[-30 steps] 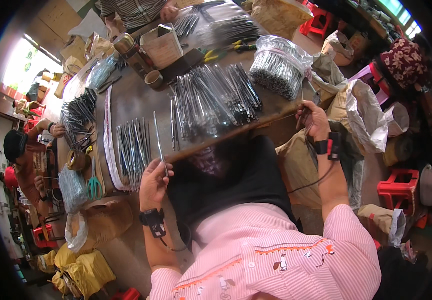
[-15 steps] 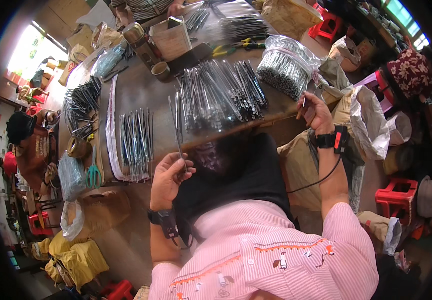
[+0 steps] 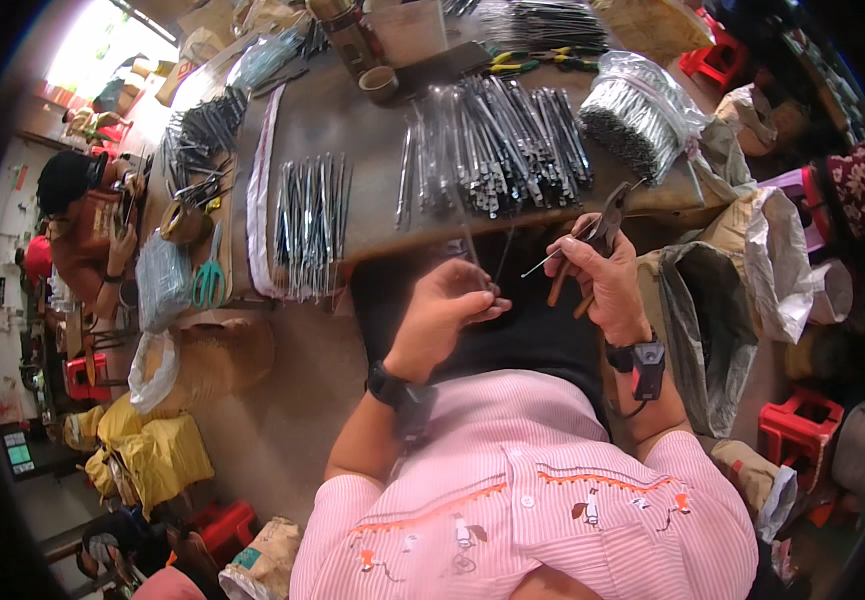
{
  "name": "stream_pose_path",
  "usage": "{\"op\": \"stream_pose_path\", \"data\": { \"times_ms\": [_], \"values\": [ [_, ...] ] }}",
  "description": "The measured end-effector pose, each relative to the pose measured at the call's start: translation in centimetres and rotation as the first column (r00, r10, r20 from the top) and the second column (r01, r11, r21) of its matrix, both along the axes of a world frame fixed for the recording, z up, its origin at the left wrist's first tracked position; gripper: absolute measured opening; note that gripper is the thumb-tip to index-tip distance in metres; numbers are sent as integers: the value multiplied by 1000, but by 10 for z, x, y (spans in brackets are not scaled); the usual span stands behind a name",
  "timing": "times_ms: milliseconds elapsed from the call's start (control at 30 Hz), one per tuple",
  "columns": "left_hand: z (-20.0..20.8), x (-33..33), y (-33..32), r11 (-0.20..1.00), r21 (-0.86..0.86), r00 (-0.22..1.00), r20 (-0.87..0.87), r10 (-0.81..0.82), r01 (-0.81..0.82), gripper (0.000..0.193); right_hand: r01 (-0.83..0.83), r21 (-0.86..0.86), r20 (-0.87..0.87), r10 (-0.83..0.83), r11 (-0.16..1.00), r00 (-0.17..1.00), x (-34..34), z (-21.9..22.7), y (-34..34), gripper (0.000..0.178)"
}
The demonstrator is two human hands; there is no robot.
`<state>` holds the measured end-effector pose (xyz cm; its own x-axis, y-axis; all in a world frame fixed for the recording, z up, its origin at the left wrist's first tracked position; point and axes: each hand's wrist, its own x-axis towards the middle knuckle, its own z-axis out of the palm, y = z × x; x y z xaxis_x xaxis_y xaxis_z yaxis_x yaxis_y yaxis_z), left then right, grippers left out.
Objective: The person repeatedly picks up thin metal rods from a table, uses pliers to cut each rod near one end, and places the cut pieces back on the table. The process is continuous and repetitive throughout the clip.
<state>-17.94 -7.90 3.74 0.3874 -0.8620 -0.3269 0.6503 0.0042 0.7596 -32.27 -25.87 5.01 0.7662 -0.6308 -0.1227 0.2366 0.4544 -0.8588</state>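
My left hand [image 3: 449, 302] is closed in a pinch on a long thin metal strip [image 3: 469, 240], blurred, which rises toward the table edge. In my right hand [image 3: 602, 275] are pliers [image 3: 609, 212] with dark jaws pointing up and brownish handles below the fingers. A short thin rod [image 3: 540, 265] sticks out leftward from the same fingers. Both hands are above my lap, in front of the table. Beyond them lies a broad pile of shiny metal strips [image 3: 512, 145], partly under clear plastic. A smaller row of strips [image 3: 310, 225] is to its left.
A plastic-wrapped bundle of rods [image 3: 632, 120] stands at the table's right. Farther back are a cup [image 3: 378, 84] and yellow-handled pliers [image 3: 512, 62]. Teal scissors [image 3: 210, 280] hang at the left edge. An open sack [image 3: 702, 330] stands at my right. Another person [image 3: 87, 215] sits at left.
My hands have come closer together; the left moved right and up, the right moved inward. The pliers now show clearly in my right hand. The whole view has shifted.
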Motion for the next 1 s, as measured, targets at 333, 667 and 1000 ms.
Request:
{"op": "stream_pose_path", "data": {
  "times_ms": [333,667,1000],
  "values": [
    [1,-1,-3,1000,-7,999,41,-5,5,19,36,-144,-18,-39,989,999,13,-2,28,13],
    [-5,4,-1,999,32,987,163,13,-19,18,3,-260,-87,-26,966,996,25,-11,47,16],
    [-2,0,3,985,97,970,183,-157,141,28,32,-108,-132,-46,994,990,22,-10,18,20]
  ]
}}
